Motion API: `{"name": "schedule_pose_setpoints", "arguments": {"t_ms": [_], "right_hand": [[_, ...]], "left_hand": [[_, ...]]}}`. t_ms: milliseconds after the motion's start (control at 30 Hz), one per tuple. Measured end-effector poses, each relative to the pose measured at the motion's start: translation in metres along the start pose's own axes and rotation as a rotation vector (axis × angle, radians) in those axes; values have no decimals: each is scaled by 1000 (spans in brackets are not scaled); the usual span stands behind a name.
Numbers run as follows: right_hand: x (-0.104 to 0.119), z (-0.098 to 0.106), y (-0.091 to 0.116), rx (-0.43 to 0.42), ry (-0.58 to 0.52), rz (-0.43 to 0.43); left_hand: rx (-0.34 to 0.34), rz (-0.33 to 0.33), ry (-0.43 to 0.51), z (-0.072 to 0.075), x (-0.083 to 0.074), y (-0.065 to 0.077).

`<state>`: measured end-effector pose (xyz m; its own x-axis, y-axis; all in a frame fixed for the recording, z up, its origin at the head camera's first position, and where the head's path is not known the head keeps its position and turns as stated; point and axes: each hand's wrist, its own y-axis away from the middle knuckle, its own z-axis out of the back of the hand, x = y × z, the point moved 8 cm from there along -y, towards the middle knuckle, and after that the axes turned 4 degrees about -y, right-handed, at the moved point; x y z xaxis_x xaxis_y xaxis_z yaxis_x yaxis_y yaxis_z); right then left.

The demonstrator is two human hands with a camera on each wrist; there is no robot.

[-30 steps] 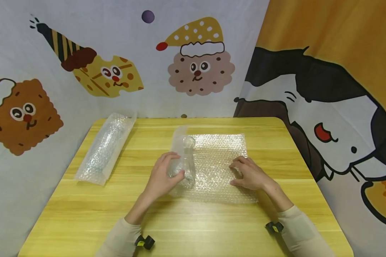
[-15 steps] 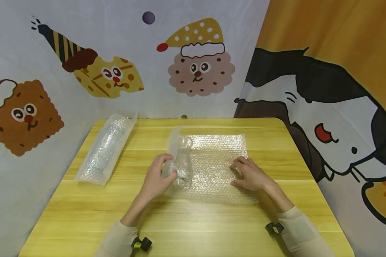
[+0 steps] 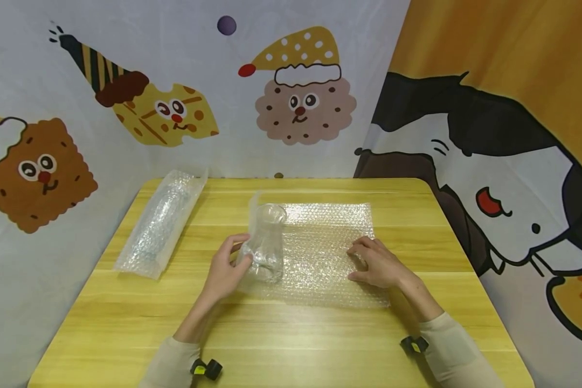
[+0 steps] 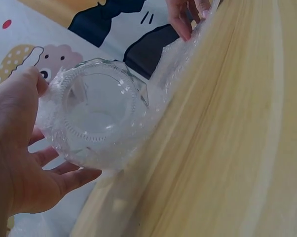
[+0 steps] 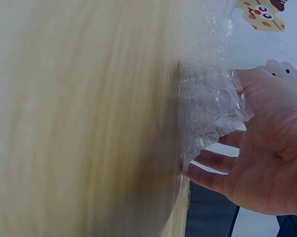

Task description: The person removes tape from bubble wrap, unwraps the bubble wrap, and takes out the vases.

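Note:
A clear glass vase (image 3: 267, 242) lies on its side on a sheet of bubble wrap (image 3: 320, 258). In the left wrist view its round ribbed base (image 4: 96, 103) faces the camera, with wrap around part of it. My left hand (image 3: 228, 267) holds the wrap's left end against the base side of the vase, thumb and fingers curled around it. My right hand (image 3: 375, 261) holds the sheet's right edge, fingers bent. In the right wrist view, crumpled bubble wrap (image 5: 212, 103) bulges between that thumb and the fingers.
Another bubble-wrapped bundle (image 3: 160, 226) lies at the table's left side, its contents unclear. The wooden table (image 3: 310, 345) reaches back to a cartoon-printed cloth (image 3: 174, 43). A black camera strap (image 3: 207, 369) sits at the left wrist.
My left hand has moved left with the wrap's end, and the vase has rolled left with it. More of the glass shows. My right hand stays in place.

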<state>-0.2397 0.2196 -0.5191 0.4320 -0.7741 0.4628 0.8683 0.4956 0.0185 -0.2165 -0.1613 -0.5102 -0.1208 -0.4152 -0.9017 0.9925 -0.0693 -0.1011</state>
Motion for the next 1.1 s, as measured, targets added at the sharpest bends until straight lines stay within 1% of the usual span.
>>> {"name": "schedule_pose_setpoints", "arguments": {"t_ms": [167,333,467,567,800,967,1100], "right_hand": [[1,0,0,-5,-2,6],[0,-1,1,-1,-3,2],[-1,-1,1,-2,-4,0],[-1,-1,1,-4,-8,1],[0,-2,1,-2,-10,-1],[1,-1,1,-5,-11,-2],[1,-1,1,-2,-9,-3]], "left_hand": [[6,36,42,7,9,3],[-6,59,101,14,17,5],[3,57,132,17,21,5],[11,55,125,18,22,4],[43,86,136,22,25,8],[56,72,122,27,26,9],[43,64,95,34,26,13]]}}
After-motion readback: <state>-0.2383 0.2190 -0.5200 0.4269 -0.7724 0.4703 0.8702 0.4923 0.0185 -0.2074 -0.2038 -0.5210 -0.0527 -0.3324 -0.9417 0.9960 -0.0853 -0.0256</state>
